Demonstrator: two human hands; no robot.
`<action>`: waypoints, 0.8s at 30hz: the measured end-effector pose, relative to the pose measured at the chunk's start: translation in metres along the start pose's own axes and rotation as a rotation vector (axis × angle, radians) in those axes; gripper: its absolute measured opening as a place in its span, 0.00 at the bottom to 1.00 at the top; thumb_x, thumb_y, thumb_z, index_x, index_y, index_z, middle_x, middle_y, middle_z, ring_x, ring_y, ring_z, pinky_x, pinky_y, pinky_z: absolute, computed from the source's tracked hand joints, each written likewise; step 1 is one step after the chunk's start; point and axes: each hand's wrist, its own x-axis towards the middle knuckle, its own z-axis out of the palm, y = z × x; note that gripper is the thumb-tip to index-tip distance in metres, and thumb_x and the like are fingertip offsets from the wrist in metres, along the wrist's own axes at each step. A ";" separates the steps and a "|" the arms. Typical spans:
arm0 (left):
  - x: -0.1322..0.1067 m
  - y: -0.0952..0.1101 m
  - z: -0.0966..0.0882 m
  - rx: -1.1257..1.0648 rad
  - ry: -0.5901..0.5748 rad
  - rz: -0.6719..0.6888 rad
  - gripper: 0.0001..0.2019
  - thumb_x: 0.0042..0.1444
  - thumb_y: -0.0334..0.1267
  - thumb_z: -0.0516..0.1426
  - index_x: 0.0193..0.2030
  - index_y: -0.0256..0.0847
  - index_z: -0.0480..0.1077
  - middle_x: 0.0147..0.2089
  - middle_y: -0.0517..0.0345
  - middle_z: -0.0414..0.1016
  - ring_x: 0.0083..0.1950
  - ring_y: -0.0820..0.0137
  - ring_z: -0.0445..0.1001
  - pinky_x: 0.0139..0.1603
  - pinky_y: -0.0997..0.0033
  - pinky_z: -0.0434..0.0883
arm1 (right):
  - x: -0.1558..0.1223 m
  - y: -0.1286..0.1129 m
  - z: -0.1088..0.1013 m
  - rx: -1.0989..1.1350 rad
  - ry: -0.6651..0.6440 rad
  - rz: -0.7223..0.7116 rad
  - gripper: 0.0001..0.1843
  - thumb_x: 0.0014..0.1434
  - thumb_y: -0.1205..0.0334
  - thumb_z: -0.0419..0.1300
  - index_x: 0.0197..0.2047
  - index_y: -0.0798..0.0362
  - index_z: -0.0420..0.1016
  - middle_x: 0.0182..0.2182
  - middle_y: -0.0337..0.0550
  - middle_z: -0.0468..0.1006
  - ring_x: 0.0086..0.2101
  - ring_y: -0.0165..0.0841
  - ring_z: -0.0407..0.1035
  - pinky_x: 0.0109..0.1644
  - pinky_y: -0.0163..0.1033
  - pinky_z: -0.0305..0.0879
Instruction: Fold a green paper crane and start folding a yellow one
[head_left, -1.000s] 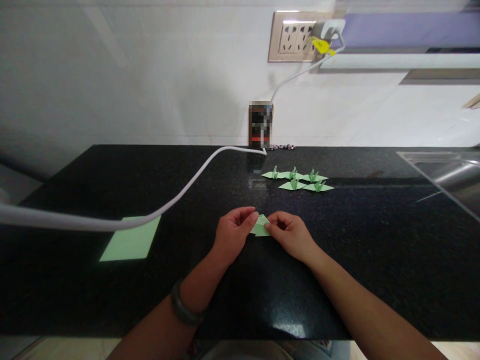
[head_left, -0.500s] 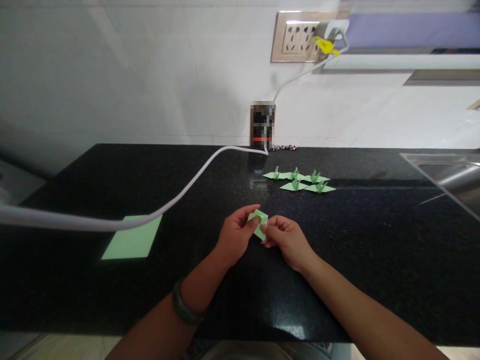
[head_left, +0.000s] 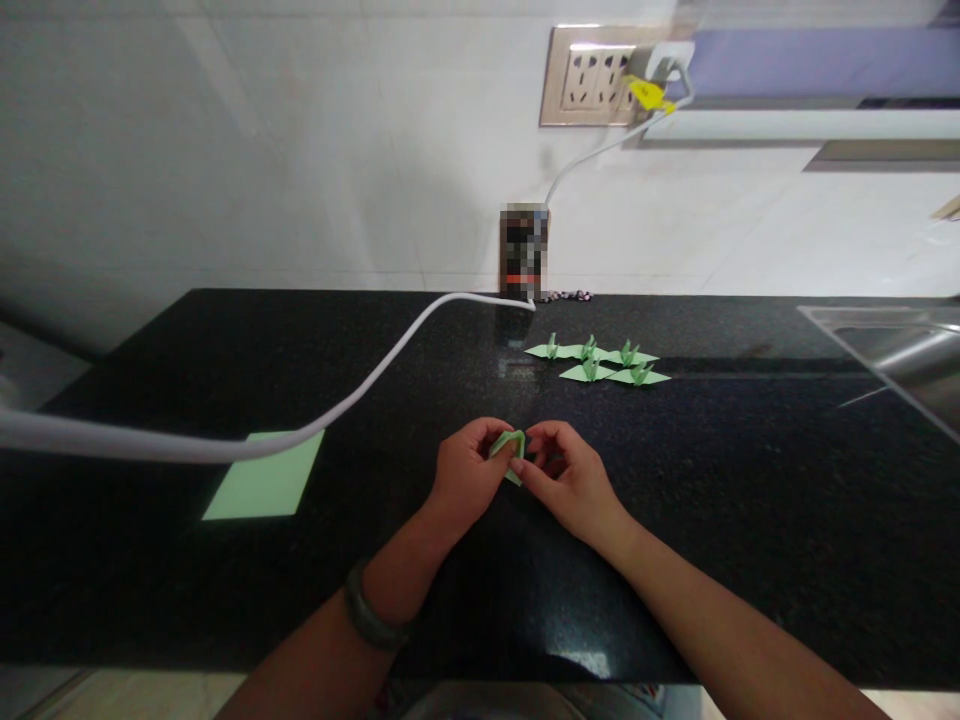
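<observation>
A small folded piece of light green paper [head_left: 517,440] is between my hands, just above the black countertop. My left hand [head_left: 466,468] pinches it from the left, thumb across its face and fingers behind. From the right, my right hand [head_left: 568,475] has its thumb and index fingertip at the paper's edge, the other fingers curled. The paper's upper edge bends in a curve; its lower part is partly covered by the thumbs. Beyond my hands, several green paper cranes [head_left: 591,370] stand in two rows. To the left lies a stack or sheet of green paper [head_left: 264,485].
A white cable [head_left: 390,362] arches across the left side, passing over the green paper. A blurred-out phone-like object [head_left: 523,250] leans on the wall by a beaded strand [head_left: 570,296]. Above is a wall socket [head_left: 589,78] with a plug. A metal sink [head_left: 911,350] is at right.
The paper has turned and its upper edge now curves. My right hand has shifted its fingers up to the paper's upper right, while my left hand has moved slightly.
</observation>
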 end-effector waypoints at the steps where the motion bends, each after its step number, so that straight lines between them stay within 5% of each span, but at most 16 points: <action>1: -0.001 0.000 0.000 0.057 0.002 0.036 0.07 0.46 0.37 0.55 0.32 0.38 0.69 0.29 0.59 0.71 0.29 0.73 0.68 0.30 0.75 0.65 | 0.000 0.000 -0.001 -0.050 0.007 -0.019 0.12 0.50 0.59 0.57 0.38 0.53 0.64 0.30 0.41 0.68 0.26 0.28 0.64 0.26 0.33 0.62; 7: -0.005 0.004 -0.003 0.382 0.035 0.303 0.07 0.45 0.29 0.54 0.32 0.41 0.69 0.32 0.57 0.73 0.36 0.70 0.70 0.39 0.71 0.65 | -0.003 -0.002 -0.003 -0.171 0.085 -0.099 0.08 0.49 0.63 0.55 0.35 0.53 0.63 0.27 0.39 0.68 0.26 0.28 0.64 0.27 0.33 0.62; 14: -0.009 0.007 -0.002 0.512 0.065 0.506 0.09 0.44 0.28 0.53 0.34 0.41 0.69 0.33 0.55 0.74 0.37 0.68 0.71 0.40 0.69 0.66 | -0.003 -0.001 -0.002 -0.298 0.091 -0.138 0.06 0.48 0.68 0.54 0.33 0.53 0.66 0.26 0.41 0.70 0.26 0.30 0.64 0.30 0.35 0.60; 24: -0.012 0.008 0.000 0.549 0.105 0.558 0.08 0.46 0.27 0.52 0.34 0.39 0.68 0.31 0.55 0.74 0.34 0.70 0.71 0.37 0.71 0.66 | -0.001 -0.001 -0.003 -0.421 0.069 -0.214 0.06 0.49 0.69 0.52 0.32 0.53 0.68 0.26 0.43 0.73 0.28 0.33 0.66 0.32 0.35 0.59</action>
